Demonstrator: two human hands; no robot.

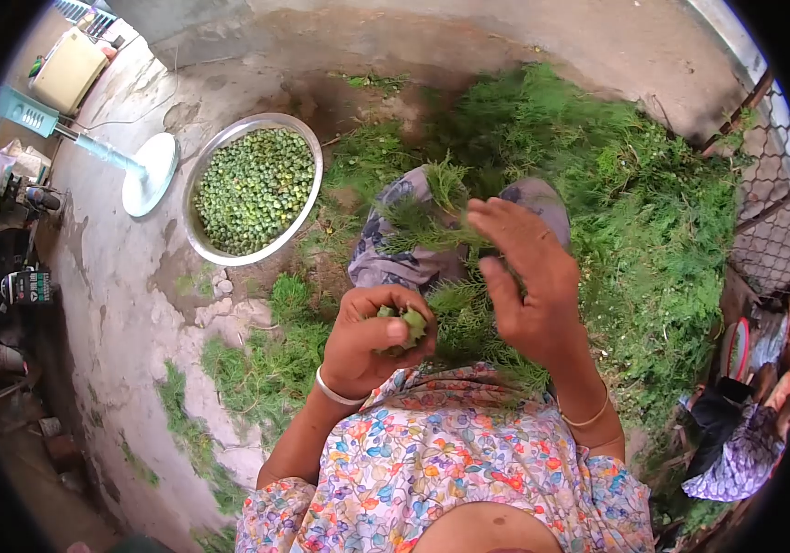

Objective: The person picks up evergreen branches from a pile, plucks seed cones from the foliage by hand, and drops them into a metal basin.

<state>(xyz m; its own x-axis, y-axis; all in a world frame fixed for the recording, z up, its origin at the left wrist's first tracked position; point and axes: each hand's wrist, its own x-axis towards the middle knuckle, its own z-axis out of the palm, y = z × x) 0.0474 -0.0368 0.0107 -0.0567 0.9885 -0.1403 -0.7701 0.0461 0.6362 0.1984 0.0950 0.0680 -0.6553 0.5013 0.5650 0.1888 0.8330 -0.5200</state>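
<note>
Green cones [414, 325] half hidden in the left hand [362, 348], number unclear.

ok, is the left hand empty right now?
No, the left hand is curled around a few small green pods, which show between its thumb and fingers.

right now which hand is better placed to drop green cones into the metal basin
Probably the left: the left hand holds green cones and is nearer the metal basin. The right hand is open, farther from it, by a feathery conifer sprig.
</note>
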